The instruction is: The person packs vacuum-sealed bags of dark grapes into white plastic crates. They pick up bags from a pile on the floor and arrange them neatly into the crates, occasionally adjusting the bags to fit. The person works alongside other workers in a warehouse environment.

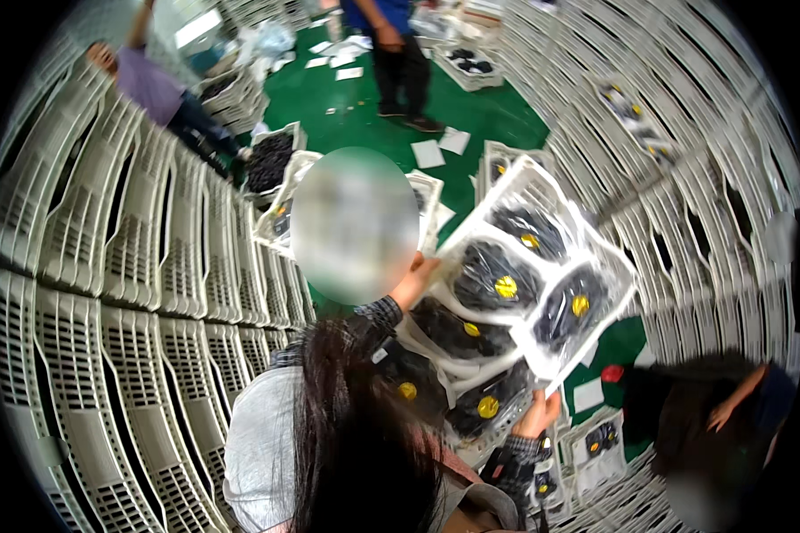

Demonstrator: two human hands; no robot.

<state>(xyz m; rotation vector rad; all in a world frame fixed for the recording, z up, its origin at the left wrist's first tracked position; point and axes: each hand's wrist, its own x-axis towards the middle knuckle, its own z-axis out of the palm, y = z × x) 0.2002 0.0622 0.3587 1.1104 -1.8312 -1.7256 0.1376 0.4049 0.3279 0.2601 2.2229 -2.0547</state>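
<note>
Both my hands hold a white crate [615, 253] tilted in front of me. In it lie clear bags of dark fruit [496, 277] that looks like grapes, each with a round yellow sticker. My left hand [415, 277] grips the crate's left side, fingers curled at its edge. My right hand [538, 414] is closed on the near right corner, thumb side up. More bagged dark fruit [462, 330] shows on the near side, closer to my body; I cannot tell whether it sits in a second crate underneath. Plaid cuffs cover my wrists.
Tall stacks of white slatted crates [116, 355] line the left, and more stacks [720, 204] the right. A crate of loose dark fruit [271, 162] stands ahead on the green floor [338, 107], among paper sheets [428, 154]. People stand ahead [404, 71], far left [156, 89] and lower right [729, 409].
</note>
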